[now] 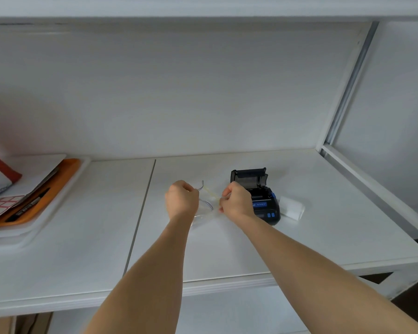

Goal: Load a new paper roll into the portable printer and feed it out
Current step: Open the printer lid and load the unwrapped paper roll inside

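A black portable printer with blue buttons stands on the white shelf, its lid flipped up and open. A white paper roll lies on the shelf just right of the printer. Left of the printer, my left hand and my right hand each pinch one side of a clear plastic wrapper stretched between them, just above the shelf. My right hand hides part of the printer's left side.
At the far left a white tray holds an orange tray with a black pen, papers and a red-gridded sheet. A white back wall rises behind; a metal frame post stands at the right. The shelf's front edge is near me.
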